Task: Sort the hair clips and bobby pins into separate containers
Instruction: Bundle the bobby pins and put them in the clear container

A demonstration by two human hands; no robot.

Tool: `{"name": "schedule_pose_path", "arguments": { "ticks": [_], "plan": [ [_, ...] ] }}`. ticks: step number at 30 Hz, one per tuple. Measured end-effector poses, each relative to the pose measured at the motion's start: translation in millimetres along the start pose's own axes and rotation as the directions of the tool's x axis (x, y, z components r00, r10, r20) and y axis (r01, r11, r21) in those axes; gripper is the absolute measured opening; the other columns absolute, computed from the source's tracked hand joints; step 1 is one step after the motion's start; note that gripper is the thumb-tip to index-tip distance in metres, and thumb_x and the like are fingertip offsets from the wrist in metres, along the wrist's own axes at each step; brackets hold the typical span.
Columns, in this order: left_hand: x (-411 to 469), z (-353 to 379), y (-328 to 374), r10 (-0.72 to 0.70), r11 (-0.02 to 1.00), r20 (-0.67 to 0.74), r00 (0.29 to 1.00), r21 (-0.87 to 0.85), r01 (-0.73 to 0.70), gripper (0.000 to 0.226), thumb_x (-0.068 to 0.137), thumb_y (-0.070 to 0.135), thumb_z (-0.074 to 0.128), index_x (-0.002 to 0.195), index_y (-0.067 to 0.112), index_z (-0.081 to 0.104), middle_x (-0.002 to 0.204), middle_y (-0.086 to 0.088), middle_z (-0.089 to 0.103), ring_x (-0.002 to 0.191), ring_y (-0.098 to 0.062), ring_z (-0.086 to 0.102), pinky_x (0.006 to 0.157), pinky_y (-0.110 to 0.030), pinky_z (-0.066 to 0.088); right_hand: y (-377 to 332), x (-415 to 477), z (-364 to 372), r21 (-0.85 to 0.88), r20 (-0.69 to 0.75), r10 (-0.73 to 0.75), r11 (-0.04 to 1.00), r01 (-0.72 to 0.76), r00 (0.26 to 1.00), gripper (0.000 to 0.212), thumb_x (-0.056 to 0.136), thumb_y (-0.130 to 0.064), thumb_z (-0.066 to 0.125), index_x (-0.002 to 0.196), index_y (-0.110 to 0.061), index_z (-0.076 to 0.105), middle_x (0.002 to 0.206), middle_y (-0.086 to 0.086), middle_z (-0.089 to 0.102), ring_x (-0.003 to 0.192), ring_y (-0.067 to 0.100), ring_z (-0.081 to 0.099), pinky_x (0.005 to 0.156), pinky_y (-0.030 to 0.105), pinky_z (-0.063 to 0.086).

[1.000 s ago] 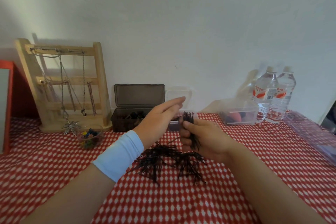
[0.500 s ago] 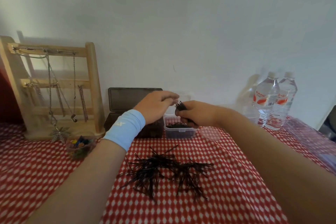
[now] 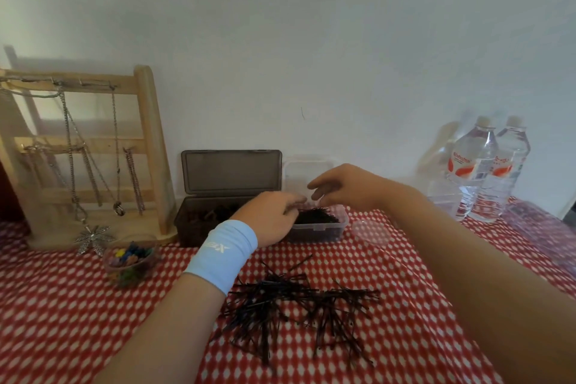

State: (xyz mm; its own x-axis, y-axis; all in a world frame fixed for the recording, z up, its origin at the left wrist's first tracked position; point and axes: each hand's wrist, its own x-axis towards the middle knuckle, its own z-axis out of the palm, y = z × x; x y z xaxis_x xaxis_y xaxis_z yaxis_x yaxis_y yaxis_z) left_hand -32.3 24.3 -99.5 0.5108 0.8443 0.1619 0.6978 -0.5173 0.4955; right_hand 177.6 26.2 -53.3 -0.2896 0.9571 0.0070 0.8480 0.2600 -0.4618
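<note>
A loose heap of black bobby pins (image 3: 296, 305) lies on the red checked cloth in front of me. Behind it stands a small clear box (image 3: 318, 229) with its lid up, holding a mound of bobby pins (image 3: 316, 216). My right hand (image 3: 346, 185) hovers just above that box with relaxed fingers and nothing in them. My left hand (image 3: 269, 215), with a light blue wristband, rests at the box's left rim, fingertips at the pins inside. A dark open box (image 3: 215, 196) to the left holds brown hair clips.
A wooden jewellery stand (image 3: 84, 153) with chains stands at the back left, a small clear bowl of coloured clips (image 3: 129, 262) before it. Two water bottles (image 3: 489, 168) and clear containers (image 3: 445, 196) sit at the back right. A clear round lid (image 3: 372, 232) lies beside the pin box.
My right hand held a bunch of bobby pins over the clear box; the bunch now lies in the box and the hand is empty. My left hand has dropped to the box's rim.
</note>
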Motion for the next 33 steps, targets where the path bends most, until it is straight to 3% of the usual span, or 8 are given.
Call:
{"name": "schedule_pose_path", "arguments": {
  "ticks": [5, 9, 16, 19, 22, 27, 30, 33],
  "plan": [
    [2.1, 11.4, 2.0, 0.085, 0.955, 0.105, 0.991, 0.275, -0.111, 0.051, 0.097, 0.038, 0.045, 0.148, 0.038, 0.037, 0.149, 0.005, 0.046, 0.136, -0.019, 0.042, 0.116, -0.041, 0.031, 4.9, -10.3, 12.3, -0.168, -0.03, 0.016, 0.986, -0.021, 0.999, 0.03, 0.099, -0.019, 0.059, 0.126, -0.024, 0.07, 0.125, -0.005, 0.069, 0.107, 0.009, 0.06, 0.102, 0.027, 0.043],
    [2.4, 11.2, 5.2, 0.092, 0.948, 0.066, 0.994, 0.299, -0.108, 0.05, 0.096, 0.034, 0.047, 0.146, 0.033, 0.043, 0.147, 0.003, 0.048, 0.135, -0.021, 0.043, 0.115, -0.04, 0.033, 6.7, -13.8, 30.1, -0.225, 0.014, 0.005, 0.974, -0.002, 1.0, 0.04, 0.102, -0.014, 0.049, 0.133, -0.035, 0.064, 0.128, -0.003, 0.068, 0.106, 0.016, 0.06, 0.094, 0.03, 0.045],
    [-1.6, 13.6, 17.1, 0.051, 0.89, 0.158, 0.986, 0.44, -0.117, 0.062, 0.101, 0.047, 0.037, 0.156, 0.024, 0.02, 0.164, 0.002, 0.017, 0.15, -0.019, 0.013, 0.122, -0.041, 0.012, 2.3, -39.2, 27.7, -0.184, -0.147, -0.004, 0.983, -0.023, 0.989, 0.037, 0.105, -0.023, 0.048, 0.141, -0.027, 0.055, 0.142, -0.004, 0.058, 0.123, 0.013, 0.055, 0.104, 0.028, 0.041],
    [-5.7, 7.8, 24.1, 0.135, 0.919, 0.031, 0.99, 0.37, -0.137, 0.054, 0.099, 0.04, 0.045, 0.15, 0.025, 0.035, 0.155, 0.004, 0.034, 0.143, -0.017, 0.028, 0.119, -0.038, 0.024, -11.1, -61.5, 21.6, -0.153, -0.172, -0.052, 0.988, 0.026, 0.984, 0.029, 0.103, -0.021, 0.052, 0.127, -0.028, 0.066, 0.128, -0.007, 0.064, 0.103, 0.004, 0.056, 0.093, 0.019, 0.041],
    [-18.0, 3.3, 39.8, 0.207, 0.943, -0.073, 0.976, 0.282, -0.179, 0.03, 0.095, 0.03, 0.05, 0.124, 0.026, 0.057, 0.121, 0.007, 0.057, 0.116, -0.015, 0.05, 0.101, -0.035, 0.042, -23.8, -84.3, 19.7, -0.178, 0.014, -0.019, 0.984, 0.021, 1.0, 0.024, 0.099, -0.031, 0.056, 0.117, -0.03, 0.073, 0.116, -0.01, 0.07, 0.097, 0.003, 0.061, 0.094, 0.022, 0.046],
    [-50.6, 10.0, 46.8, 0.082, 0.954, 0.219, 0.972, 0.266, -0.141, 0.034, 0.09, 0.041, 0.054, 0.121, 0.027, 0.058, 0.122, 0.004, 0.056, 0.112, -0.019, 0.057, 0.096, -0.037, 0.049, -37.1, -113.5, 35.0, -0.25, 0.291, 0.179, 0.962, -0.106, 0.94, 0.07, 0.074, -0.072, 0.068, 0.131, -0.031, 0.062, 0.127, -0.011, 0.064, 0.112, 0.012, 0.06, 0.107, 0.04, 0.046],
    [-71.0, 19.9, 34.4, -0.015, 0.927, 0.34, 0.94, 0.358, -0.114, 0.079, 0.086, 0.063, 0.054, 0.151, 0.026, 0.03, 0.151, 0.005, 0.033, 0.137, -0.017, 0.034, 0.112, -0.037, 0.035, -43.0, -125.6, 42.5, -0.29, 0.307, 0.252, 0.943, -0.162, 0.918, 0.094, 0.06, -0.072, 0.079, 0.141, -0.035, 0.049, 0.14, -0.01, 0.051, 0.124, 0.016, 0.051, 0.109, 0.039, 0.041],
    [-81.8, 24.4, 26.4, 0.035, 0.933, 0.305, 0.952, 0.33, -0.141, 0.076, 0.089, 0.06, 0.053, 0.153, 0.027, 0.028, 0.152, 0.008, 0.03, 0.137, -0.014, 0.029, 0.114, -0.035, 0.032, -48.1, -132.1, 47.7, -0.296, 0.286, 0.281, 0.935, -0.195, 0.916, 0.093, 0.062, -0.061, 0.085, 0.141, -0.035, 0.045, 0.139, -0.01, 0.049, 0.125, 0.016, 0.049, 0.105, 0.036, 0.042]
  ]
}}
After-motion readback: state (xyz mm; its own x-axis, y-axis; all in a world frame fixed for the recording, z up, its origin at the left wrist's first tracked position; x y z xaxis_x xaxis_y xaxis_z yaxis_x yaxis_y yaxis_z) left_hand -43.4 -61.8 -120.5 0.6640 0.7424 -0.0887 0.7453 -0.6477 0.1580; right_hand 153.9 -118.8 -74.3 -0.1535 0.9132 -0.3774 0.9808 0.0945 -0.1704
